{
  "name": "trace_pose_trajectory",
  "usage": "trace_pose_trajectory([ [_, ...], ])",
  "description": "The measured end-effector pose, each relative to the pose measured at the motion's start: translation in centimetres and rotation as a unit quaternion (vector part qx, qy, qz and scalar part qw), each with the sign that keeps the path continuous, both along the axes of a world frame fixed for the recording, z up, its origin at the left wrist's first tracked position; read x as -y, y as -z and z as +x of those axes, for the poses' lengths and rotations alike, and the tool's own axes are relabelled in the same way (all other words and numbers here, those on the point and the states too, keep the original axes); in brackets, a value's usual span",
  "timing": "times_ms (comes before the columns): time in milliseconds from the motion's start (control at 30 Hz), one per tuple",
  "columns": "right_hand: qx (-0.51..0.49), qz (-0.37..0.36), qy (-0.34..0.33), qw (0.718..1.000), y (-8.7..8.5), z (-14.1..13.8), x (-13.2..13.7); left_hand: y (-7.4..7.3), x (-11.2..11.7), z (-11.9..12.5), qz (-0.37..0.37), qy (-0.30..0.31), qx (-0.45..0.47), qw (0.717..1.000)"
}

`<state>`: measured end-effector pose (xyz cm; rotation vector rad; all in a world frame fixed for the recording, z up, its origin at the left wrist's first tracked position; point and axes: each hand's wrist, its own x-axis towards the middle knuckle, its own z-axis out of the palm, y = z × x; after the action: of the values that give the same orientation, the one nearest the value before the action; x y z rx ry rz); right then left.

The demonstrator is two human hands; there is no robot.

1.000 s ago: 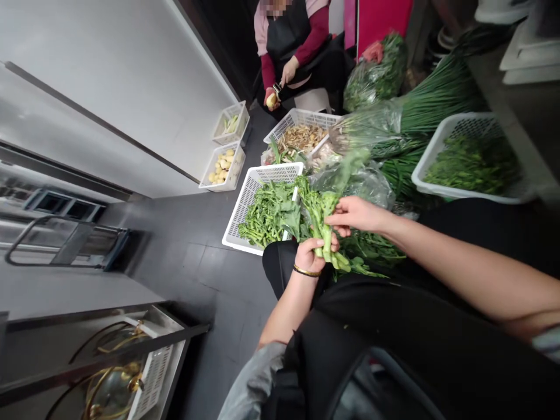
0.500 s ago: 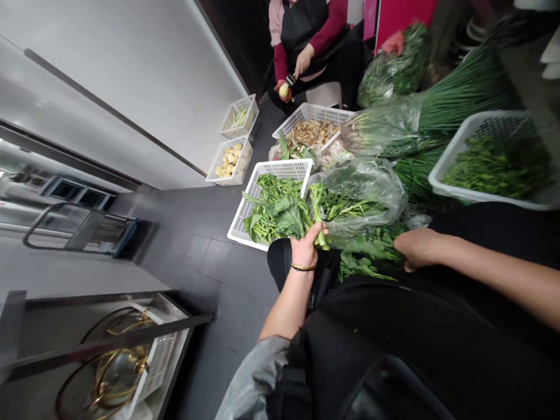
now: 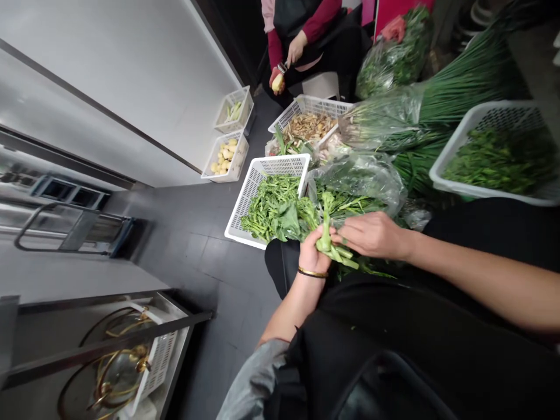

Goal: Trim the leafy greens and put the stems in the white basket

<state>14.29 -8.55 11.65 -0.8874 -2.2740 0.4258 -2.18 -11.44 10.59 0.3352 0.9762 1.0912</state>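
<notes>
My left hand (image 3: pixel 315 252) is closed round a thick pale-green leafy vegetable stalk (image 3: pixel 326 233), its leafy top over the near edge of a white basket and its cut stems pointing toward my lap. From the right, my right hand (image 3: pixel 376 234) meets the stalk with thumb and fingers pinched against its side. What sits exactly between those fingertips is partly hidden. Beyond my left hand, the white slatted basket (image 3: pixel 238 216) holds a heap of similar greens (image 3: pixel 271 201). Under and behind my right hand, more leafy stems lie in an open clear plastic bag (image 3: pixel 380 175).
A basket of peelings (image 3: pixel 312 125) stands farther back, near a seated person (image 3: pixel 301 41) peeling a pale vegetable. Bundled long green stems (image 3: pixel 464 87) and a basket of herbs (image 3: pixel 494 163) are at right. Potatoes in a small basket (image 3: pixel 225 157) and a steel rack (image 3: pixel 175 332) are left.
My right hand has come left from the loose greens by my lap to the stalk in my left hand. The left hand has shifted slightly right and down, turning the stalk.
</notes>
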Motion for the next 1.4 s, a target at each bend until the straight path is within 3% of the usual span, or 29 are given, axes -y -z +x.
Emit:
trace_pose_trajectory([
  [67, -0.045, -0.166, -0.04, 0.984, 0.3, 1.0, 0.2, 0.3, -0.4, -0.6, 0.006, 0.005, 0.04, 0.999],
  [100, -0.093, -0.269, -0.044, 0.957, 0.4, 1.4, -0.1, 0.5, -0.5, -0.8, 0.014, 0.01, 0.052, 0.999],
  [167, -0.217, -0.434, -0.046, 0.873, 0.4, 1.4, -1.1, 0.8, -0.5, -0.8, 0.021, 0.036, 0.057, 0.998],
  [233, -0.323, -0.494, -0.043, 0.806, 0.1, 0.7, -2.3, 1.0, -0.3, -0.4, 0.014, 0.073, 0.041, 0.996],
  [267, -0.35, -0.496, -0.036, 0.794, -0.1, 0.2, -2.7, 1.1, -0.1, -0.1, 0.014, 0.083, 0.03, 0.996],
  [367, -0.332, -0.481, 0.034, 0.811, -0.6, -1.3, -2.9, 1.3, 0.5, 0.7, 0.037, 0.072, -0.02, 0.997],
  [467, -0.227, -0.44, 0.095, 0.863, 0.0, -1.2, -1.9, 1.4, 0.1, 0.4, 0.075, -0.009, -0.097, 0.992],
  [533, -0.118, -0.403, 0.068, 0.905, 1.3, 0.1, -1.1, 1.3, -2.1, -1.0, 0.077, -0.065, -0.117, 0.988],
  [633, 0.042, -0.338, 0.037, 0.939, 4.8, 2.9, -0.4, 0.4, -8.7, -5.2, 0.046, -0.07, -0.128, 0.988],
  [667, 0.088, -0.315, 0.044, 0.944, 6.2, 3.8, -0.2, -0.1, -11.4, -6.8, 0.042, -0.066, -0.151, 0.985],
  [733, 0.185, -0.289, 0.059, 0.938, 8.8, 5.4, 0.3, -1.0, -16.1, -9.8, 0.015, -0.135, -0.232, 0.963],
  [800, 0.291, -0.305, 0.053, 0.905, 10.8, 6.4, 0.8, -1.7, -18.8, -11.7, 0.007, -0.18, -0.274, 0.945],
  [833, 0.337, -0.322, 0.051, 0.883, 11.3, 6.7, 1.0, -1.8, -19.0, -12.1, 0.008, -0.18, -0.276, 0.944],
  [900, 0.375, -0.344, 0.068, 0.858, 11.2, 6.8, 0.9, -1.7, -17.2, -11.6, 0.018, -0.124, -0.244, 0.962],
  [933, 0.351, -0.344, 0.082, 0.867, 10.6, 6.5, 0.6, -1.4, -15.4, -10.8, 0.024, -0.077, -0.22, 0.972],
  [1033, 0.119, -0.351, 0.082, 0.925, 7.1, 3.9, -1.4, -0.5, -8.6, -6.6, 0.043, 0.052, -0.159, 0.985],
  [1100, -0.043, -0.394, 0.055, 0.917, 4.4, 1.5, -2.8, -0.2, -4.6, -3.5, 0.062, 0.089, -0.133, 0.985],
  [1167, -0.125, -0.434, 0.045, 0.891, 2.3, -0.8, -3.6, -0.1, -2.0, -1.3, 0.056, 0.1, -0.101, 0.988],
  [1233, -0.173, -0.467, 0.045, 0.866, 1.3, -2.1, -3.5, -0.2, -0.7, -0.4, 0.052, 0.09, -0.075, 0.992],
  [1333, -0.27, -0.485, 0.065, 0.829, 1.4, -2.3, -2.6, -0.4, 0.1, -0.4, 0.059, 0.075, -0.048, 0.994],
  [1400, -0.298, -0.451, 0.096, 0.836, 1.5, -2.0, -2.1, -0.4, 0.5, -0.4, 0.051, 0.076, -0.033, 0.995],
])
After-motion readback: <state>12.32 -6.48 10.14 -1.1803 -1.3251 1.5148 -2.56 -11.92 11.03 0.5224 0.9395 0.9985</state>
